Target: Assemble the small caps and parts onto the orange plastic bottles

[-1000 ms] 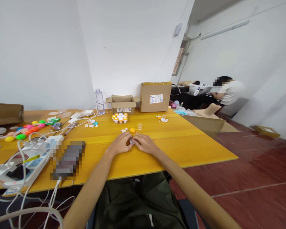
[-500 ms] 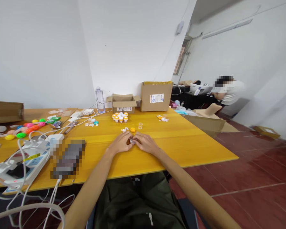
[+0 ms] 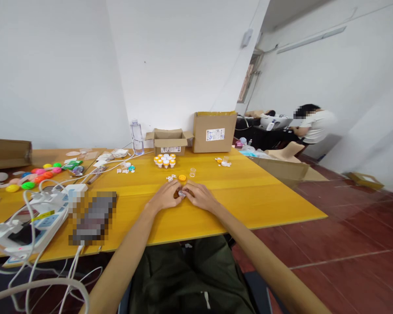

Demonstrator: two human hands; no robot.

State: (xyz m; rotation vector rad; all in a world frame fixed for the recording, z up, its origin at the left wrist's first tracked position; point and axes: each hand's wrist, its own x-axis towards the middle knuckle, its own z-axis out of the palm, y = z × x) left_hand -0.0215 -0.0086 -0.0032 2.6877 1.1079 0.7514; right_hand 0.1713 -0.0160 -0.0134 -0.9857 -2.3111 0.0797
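Observation:
My left hand and my right hand meet over the table, fingertips pinched together on a small whitish, partly clear piece. Its kind is too small to make out, and the fingers cover most of it. Just beyond the fingertips lies a round orange-yellow part. To its left are small white cut-out parts; a clear plastic cylinder stands to its right. Farther back, several white-and-orange capped pieces stand grouped closely together.
An open carton, a taller cardboard box and a clear bottle stand along the wall. At left lie a phone, a power strip with cables, and colourful balls. Another person sits at far right.
Both hands keep their pinch at the same spot, with only slight finger movement. The view has shifted very slightly; the things on the table stay in place.

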